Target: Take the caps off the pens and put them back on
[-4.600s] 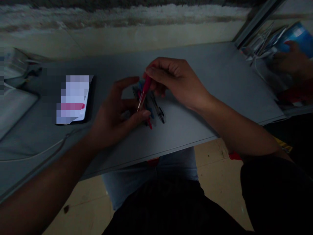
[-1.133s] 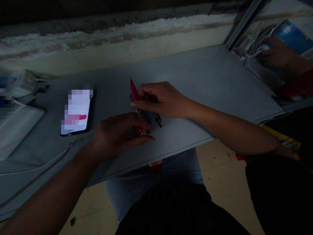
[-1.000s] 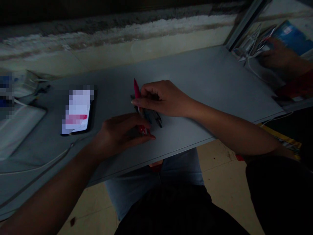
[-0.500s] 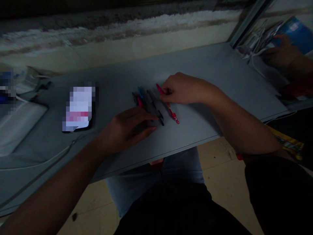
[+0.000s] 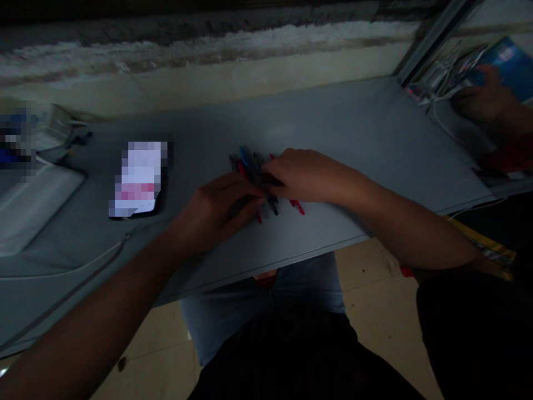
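Note:
Several pens lie side by side on the grey table (image 5: pixel 333 128): a blue pen (image 5: pixel 245 156), a black pen (image 5: pixel 272 204) and red ones among them. My left hand (image 5: pixel 219 208) comes in from the left, its thumb and fingers closed around the near part of the group. A red tip (image 5: pixel 259 218) shows below its thumb. My right hand (image 5: pixel 306 173) reaches in from the right with bent fingers closed at the black pen. Beneath that hand lies a red pen (image 5: pixel 297 206), its middle hidden. The fingertips are partly hidden and the scene is dim.
A phone with a lit, blurred screen (image 5: pixel 137 178) lies to the left, near a cable (image 5: pixel 95 261) and a pale flat case (image 5: pixel 41 205). At the far right, another person's hand (image 5: pixel 483 103) is near cables and a blue packet (image 5: pixel 506 66). A wall stands behind.
My right hand has moved left and nearer to me, from the red pen towards the black pen. My left fingers have drawn together, and a red tip now shows below them.

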A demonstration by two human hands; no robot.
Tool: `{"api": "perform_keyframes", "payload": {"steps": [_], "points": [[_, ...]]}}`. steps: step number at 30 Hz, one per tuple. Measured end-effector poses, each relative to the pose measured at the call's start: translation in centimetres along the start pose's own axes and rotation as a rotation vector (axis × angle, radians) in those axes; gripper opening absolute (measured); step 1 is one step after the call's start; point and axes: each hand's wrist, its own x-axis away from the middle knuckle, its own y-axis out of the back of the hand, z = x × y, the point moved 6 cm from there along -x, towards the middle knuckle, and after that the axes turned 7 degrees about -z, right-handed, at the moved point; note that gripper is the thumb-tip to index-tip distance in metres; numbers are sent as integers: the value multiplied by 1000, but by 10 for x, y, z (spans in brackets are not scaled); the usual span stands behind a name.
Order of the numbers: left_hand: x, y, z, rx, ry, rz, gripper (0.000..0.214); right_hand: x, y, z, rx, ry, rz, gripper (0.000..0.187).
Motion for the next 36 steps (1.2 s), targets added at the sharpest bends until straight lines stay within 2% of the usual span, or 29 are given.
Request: {"api": "perform_keyframes", "payload": {"steps": [2,10,12,16,18,20,25,29,33,36], "points": [[0,-1,0,17,-18,-2,18,1,-4,4,24,1,39,34],[0,-2,-3,13,-54,8,20,0,-2,3,9,-62,18,33],[0,0,-2,7,-33,-27,19,-3,2,1,-52,-55,-46,29],[0,7,1,-23,0,-137,17,-5,14,-5,-221,-69,-263,22],[0,9,3,-30,14,-172,20,-4,18,-4,-343,-25,-340,21],[1,10,5,-22,10,-184,22,-2,18,0,-486,45,-361,23],[1,12,4,-36,-33,-181,35,-4,7,4,-810,102,-272,29],[2,11,4,-46,30,-189,43,-9,-2,3,-985,105,-189,31],[3,9,8,-65,140,-181,33,-9,-7,7,-992,120,-117,24],[2,10,6,-67,162,-188,27,-6,-5,11,-954,123,-114,25]]}}
